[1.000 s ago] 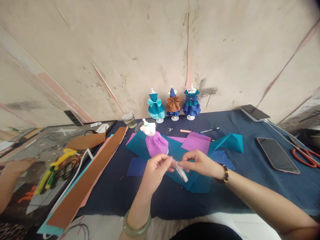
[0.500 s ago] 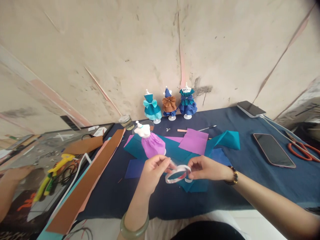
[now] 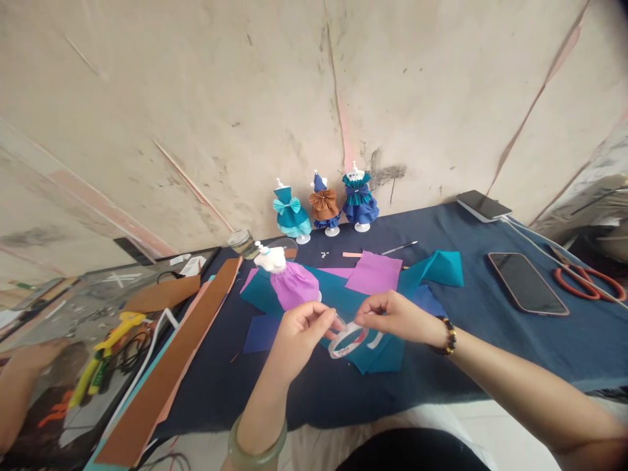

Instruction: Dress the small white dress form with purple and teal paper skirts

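Observation:
My left hand and my right hand are raised together above the blue cloth, both pinching a small white roll of tape held between them. My left fingers pinch its left side, where a clear strip seems to come off. My right fingers grip the roll from above. Just behind my hands stands a small white mannequin in a purple paper dress, on teal and purple paper sheets.
Three dressed mini mannequins stand by the wall. A glass jar sits left of them. Two phones and orange scissors lie right. Long brown paper strips and a glue gun lie left; another person's hand is at far left.
The tape roll has turned from edge-on to showing its ring. My hands drew slightly apart and then closer again. The view has shifted a little to the right.

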{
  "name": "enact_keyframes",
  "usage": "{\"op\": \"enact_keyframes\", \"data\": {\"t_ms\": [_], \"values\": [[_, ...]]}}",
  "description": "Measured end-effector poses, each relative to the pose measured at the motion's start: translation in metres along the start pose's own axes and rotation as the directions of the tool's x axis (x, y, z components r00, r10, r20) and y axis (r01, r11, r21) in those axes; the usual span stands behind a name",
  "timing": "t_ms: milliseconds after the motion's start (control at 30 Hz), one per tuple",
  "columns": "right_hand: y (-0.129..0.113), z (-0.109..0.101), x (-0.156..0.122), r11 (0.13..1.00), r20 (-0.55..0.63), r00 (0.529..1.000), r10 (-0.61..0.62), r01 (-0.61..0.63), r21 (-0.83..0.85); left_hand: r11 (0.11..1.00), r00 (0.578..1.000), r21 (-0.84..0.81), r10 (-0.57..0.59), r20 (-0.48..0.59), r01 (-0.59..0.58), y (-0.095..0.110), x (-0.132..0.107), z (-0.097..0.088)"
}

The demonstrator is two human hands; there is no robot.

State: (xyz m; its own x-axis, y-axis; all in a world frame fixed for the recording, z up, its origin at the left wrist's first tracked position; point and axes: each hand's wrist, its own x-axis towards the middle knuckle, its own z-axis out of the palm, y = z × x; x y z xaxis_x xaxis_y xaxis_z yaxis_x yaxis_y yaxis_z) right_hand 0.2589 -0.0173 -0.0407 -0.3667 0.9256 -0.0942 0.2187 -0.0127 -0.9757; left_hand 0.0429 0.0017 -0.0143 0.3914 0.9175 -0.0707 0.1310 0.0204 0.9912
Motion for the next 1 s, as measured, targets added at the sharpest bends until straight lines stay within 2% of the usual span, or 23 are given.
{"op": "enact_keyframes", "data": {"t_ms": [100, 267, 367, 500, 567, 667, 733, 800, 867, 933, 1000], "values": [[0.004, -0.004, -0.006, 0.999, -0.032, 0.999, 0.029, -0.029, 0.025, 1.0, 0.999, -0.017, 0.012, -0.04, -0.013, 0.001, -0.001, -0.001], [0.018, -0.007, -0.019, 0.983, 0.037, 0.994, 0.103, -0.107, 0.151, 0.998, 0.995, -0.05, 0.021, -0.101, -0.026, 0.001, -0.002, 0.002], [0.027, -0.005, -0.023, 0.968, 0.049, 0.993, 0.105, -0.113, 0.222, 0.999, 0.996, -0.039, 0.013, -0.085, -0.017, 0.001, 0.0, 0.005], [0.029, -0.005, -0.022, 0.976, -0.018, 0.997, 0.074, -0.068, 0.209, 1.0, 0.999, 0.004, 0.007, -0.037, -0.006, 0.001, 0.003, 0.009], [0.028, -0.008, -0.02, 0.953, 0.029, 0.993, 0.119, -0.122, 0.277, 0.999, 1.0, 0.032, 0.003, -0.027, -0.002, 0.002, 0.003, 0.01], [0.029, -0.011, -0.016, 0.878, 0.166, 0.963, 0.212, -0.262, 0.401, 0.999, 1.0, 0.052, -0.003, -0.024, 0.004, 0.004, 0.003, 0.011], [0.031, -0.01, -0.013, 0.885, 0.201, 0.953, 0.228, -0.289, 0.364, 0.999, 1.0, 0.046, -0.005, -0.023, 0.006, 0.004, 0.001, 0.012], [0.031, -0.009, -0.01, 0.956, 0.158, 0.974, 0.164, -0.196, 0.219, 0.999, 1.0, 0.043, -0.01, -0.029, 0.011, 0.004, 0.0, 0.013], [0.028, -0.006, -0.008, 0.999, 0.089, 0.995, 0.037, -0.04, 0.027, 0.998, 0.999, 0.054, -0.014, -0.033, 0.016, 0.002, -0.001, 0.013], [0.023, -0.004, -0.007, 0.991, 0.062, 0.996, -0.065, 0.072, -0.114, 0.997, 1.0, 0.073, -0.017, -0.016, 0.018, 0.001, -0.001, 0.012], [0.017, -0.002, -0.005, 0.986, 0.095, 0.991, -0.09, 0.102, -0.13, 0.996, 1.0, 0.091, -0.015, 0.013, 0.014, 0.0, -0.001, 0.012]]}}
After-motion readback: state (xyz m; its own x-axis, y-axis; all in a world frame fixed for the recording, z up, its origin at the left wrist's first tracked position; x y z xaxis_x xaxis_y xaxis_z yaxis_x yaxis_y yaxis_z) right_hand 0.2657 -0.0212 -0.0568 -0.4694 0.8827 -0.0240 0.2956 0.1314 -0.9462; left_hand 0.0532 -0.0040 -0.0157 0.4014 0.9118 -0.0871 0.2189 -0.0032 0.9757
